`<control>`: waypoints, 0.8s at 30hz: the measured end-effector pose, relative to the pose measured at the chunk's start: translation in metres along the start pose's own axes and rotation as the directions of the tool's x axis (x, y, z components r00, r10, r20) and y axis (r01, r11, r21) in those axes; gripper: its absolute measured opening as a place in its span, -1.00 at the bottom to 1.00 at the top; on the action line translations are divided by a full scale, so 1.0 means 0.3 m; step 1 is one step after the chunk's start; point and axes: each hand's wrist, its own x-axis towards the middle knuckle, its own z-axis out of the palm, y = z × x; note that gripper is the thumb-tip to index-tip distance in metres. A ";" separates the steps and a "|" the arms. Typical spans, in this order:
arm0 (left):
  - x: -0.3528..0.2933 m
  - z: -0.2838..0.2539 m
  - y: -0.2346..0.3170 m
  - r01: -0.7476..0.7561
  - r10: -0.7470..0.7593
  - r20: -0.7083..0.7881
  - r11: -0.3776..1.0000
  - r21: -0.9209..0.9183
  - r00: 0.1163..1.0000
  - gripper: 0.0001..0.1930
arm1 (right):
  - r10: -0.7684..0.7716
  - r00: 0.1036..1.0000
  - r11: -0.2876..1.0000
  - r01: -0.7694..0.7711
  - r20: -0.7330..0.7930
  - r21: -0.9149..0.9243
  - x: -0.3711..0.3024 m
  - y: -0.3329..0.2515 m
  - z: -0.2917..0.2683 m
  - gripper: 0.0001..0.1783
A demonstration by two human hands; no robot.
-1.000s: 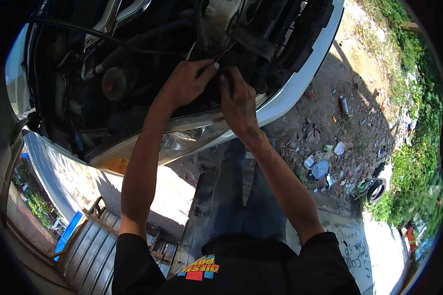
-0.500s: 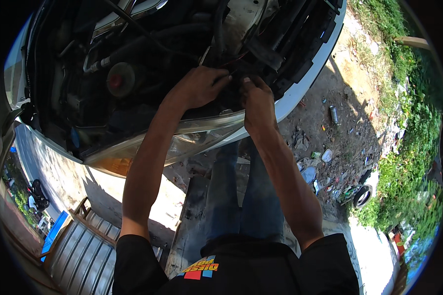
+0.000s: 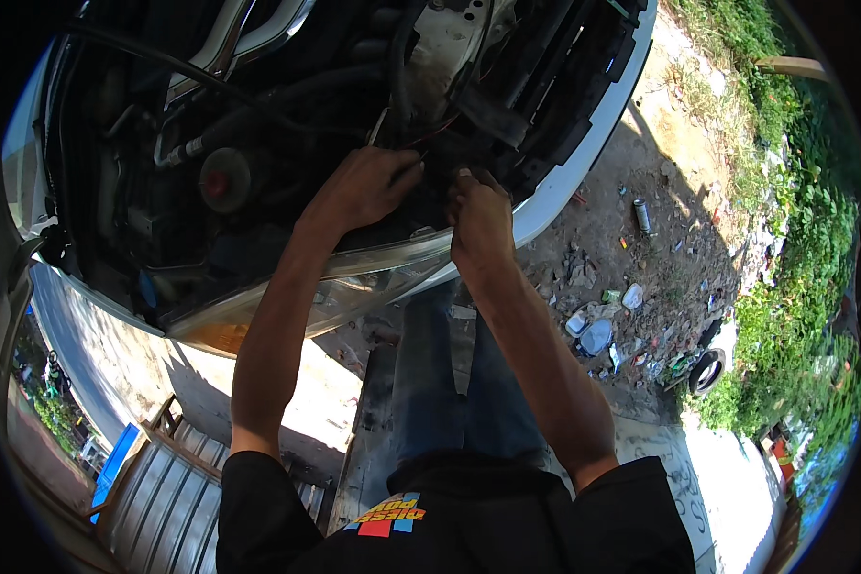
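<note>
Both hands reach over the headlight (image 3: 373, 282) into a car's dark front engine bay. My left hand (image 3: 365, 184) is closed, its thumb and fingertips pressed together by a thin red wire (image 3: 432, 134). Just to its right, my right hand (image 3: 483, 215) is curled, the thumb pressed on the bent forefinger. Anything small and dark between the fingers of either hand is lost in shadow. A metal panel (image 3: 440, 62) and a dark hose (image 3: 402, 81) lie beyond the hands.
A round reservoir with a red centre (image 3: 222, 182) sits left of my hands. The pale bumper edge (image 3: 569, 191) curves along the right. On the ground lie a can (image 3: 642, 217), scattered litter (image 3: 596, 337) and a tyre (image 3: 707, 371). Corrugated metal sheeting (image 3: 167, 493) stands lower left.
The whole view has shifted a little, so the car and hands appear slightly farther left and lower. My hands stay at the same spot in the bay, with a slightly wider gap between their fingertips.
</note>
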 end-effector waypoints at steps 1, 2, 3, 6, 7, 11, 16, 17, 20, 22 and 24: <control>-0.004 0.002 -0.004 -0.013 0.013 -0.016 1.000 0.001 1.000 -0.79 | 0.001 1.000 1.000 -0.001 0.007 0.002 0.000 -0.002 0.001 -0.89; -0.004 0.000 -0.007 -0.026 0.026 -0.032 1.000 0.002 0.999 -0.79 | 0.028 1.000 1.000 -0.028 0.000 -0.001 -0.002 -0.004 0.001 -0.89; -0.001 0.000 -0.003 -0.020 0.020 -0.037 1.000 0.006 0.999 -0.79 | 0.056 0.998 0.998 -0.056 -0.005 -0.008 -0.003 -0.007 -0.006 -0.89; 0.005 0.001 0.000 0.002 -0.002 -0.018 1.000 0.017 1.000 -0.78 | 0.052 0.998 0.998 -0.050 0.045 -0.042 0.008 -0.015 -0.019 -0.89; 0.001 0.004 -0.004 0.005 -0.005 -0.015 1.000 0.018 1.000 -0.78 | 0.054 0.997 0.998 -0.051 0.056 -0.040 0.006 -0.010 -0.021 -0.89; -0.008 0.001 0.000 0.065 -0.066 -0.016 0.998 -0.011 0.998 -0.76 | 0.075 0.994 0.995 -0.069 0.077 -0.068 -0.001 -0.007 -0.029 -0.89; 0.000 0.006 0.003 0.065 -0.068 -0.054 0.997 -0.040 0.996 -0.75 | 0.108 0.982 0.993 -0.098 0.157 -0.066 0.005 -0.027 -0.047 -0.88; 0.005 0.009 0.003 0.073 -0.076 -0.042 0.996 -0.055 0.996 -0.74 | 0.105 0.980 0.992 -0.092 0.171 -0.082 0.007 -0.027 -0.052 -0.88; -0.008 0.007 -0.008 0.078 -0.081 -0.045 0.995 -0.067 0.996 -0.74 | 0.119 0.976 0.990 -0.102 0.184 -0.098 -0.010 -0.020 -0.054 -0.88; -0.010 0.008 -0.001 0.082 -0.086 -0.055 0.994 -0.067 0.995 -0.73 | 0.129 0.973 0.989 -0.112 0.189 -0.100 -0.012 -0.026 -0.048 -0.88; -0.009 0.009 0.002 0.094 -0.098 -0.058 0.993 -0.071 0.993 -0.73 | 0.138 0.978 0.988 -0.125 0.157 -0.086 -0.023 -0.030 -0.048 -0.88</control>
